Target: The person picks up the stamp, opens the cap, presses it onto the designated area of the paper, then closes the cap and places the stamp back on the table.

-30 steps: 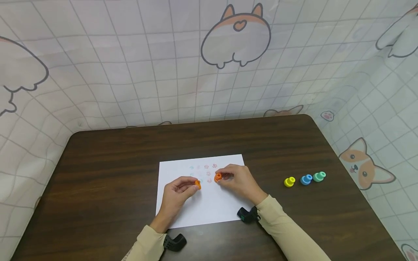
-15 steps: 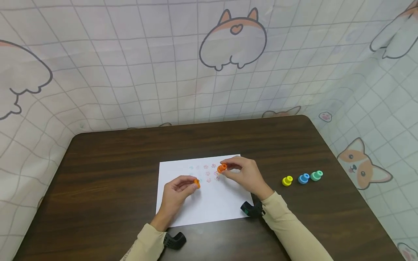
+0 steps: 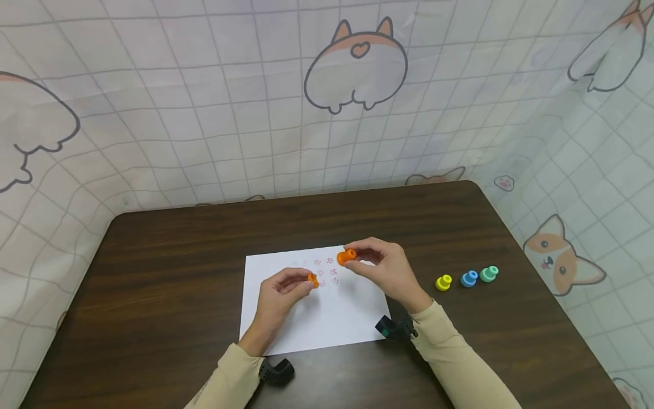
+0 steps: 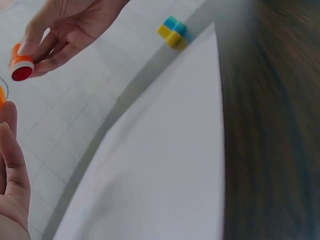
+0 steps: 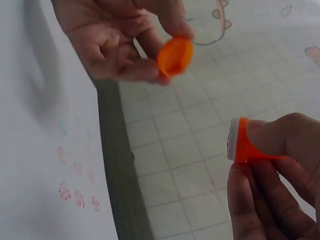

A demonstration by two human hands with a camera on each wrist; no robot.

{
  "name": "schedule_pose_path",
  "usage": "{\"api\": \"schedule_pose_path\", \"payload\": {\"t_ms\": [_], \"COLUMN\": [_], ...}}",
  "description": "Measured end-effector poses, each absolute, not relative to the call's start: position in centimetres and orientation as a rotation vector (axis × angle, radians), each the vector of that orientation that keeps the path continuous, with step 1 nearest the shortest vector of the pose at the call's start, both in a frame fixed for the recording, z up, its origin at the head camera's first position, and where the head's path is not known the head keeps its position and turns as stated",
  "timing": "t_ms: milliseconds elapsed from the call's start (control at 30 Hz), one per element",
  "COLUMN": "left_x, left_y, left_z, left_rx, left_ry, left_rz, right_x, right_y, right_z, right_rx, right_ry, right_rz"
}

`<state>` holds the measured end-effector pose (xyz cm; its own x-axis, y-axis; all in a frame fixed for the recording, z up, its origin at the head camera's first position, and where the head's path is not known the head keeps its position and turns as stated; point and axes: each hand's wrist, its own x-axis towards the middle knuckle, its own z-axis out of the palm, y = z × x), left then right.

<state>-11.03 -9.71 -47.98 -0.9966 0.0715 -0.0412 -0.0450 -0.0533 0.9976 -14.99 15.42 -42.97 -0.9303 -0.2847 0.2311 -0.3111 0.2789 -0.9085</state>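
My left hand [image 3: 280,295] pinches a small orange cap [image 3: 313,280] between thumb and fingers above the paper; its hollow inside faces the camera in the right wrist view. My right hand [image 3: 380,270] grips an orange stamp [image 3: 346,257], tilted and raised off the paper near its far right part. A red stamping face [image 4: 22,73] with a white collar shows in the left wrist view. Cap and stamp are apart. The white sheet of paper [image 3: 332,324] bears rows of small red prints [image 5: 79,197] and fainter greenish ones [image 5: 63,127].
To the right of the paper stand a yellow stamp [image 3: 443,283], a blue stamp [image 3: 469,278] and a mint-green stamp [image 3: 489,274] in a row on the dark wooden table [image 3: 168,284]. A white gridded curtain [image 3: 214,113] with dog drawings hangs behind the table.
My right hand has lifted the orange stamp off the paper and away, tilting it and uncovering red prints. The left hand has risen slightly, still pinching the cap. The head view has shifted a little.
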Motion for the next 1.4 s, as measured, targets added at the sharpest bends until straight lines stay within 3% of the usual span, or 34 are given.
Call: {"api": "schedule_pose_path", "payload": {"t_ms": [500, 1400], "left_x": [-11.3, -11.0], "left_y": [-7.5, -7.5], "left_z": [-45.8, -45.2], "left_rx": [0.23, 0.332], "left_ry": [1.975, 1.918], "left_rz": [2.338, 2.36], "right_x": [-13.0, -12.5], "right_y": [14.5, 13.9], "right_z": [-41.0, -40.6], "right_rx": [0.692, 0.744], "right_ry": [-2.332, -2.357], "right_rz": [2.084, 2.089]}}
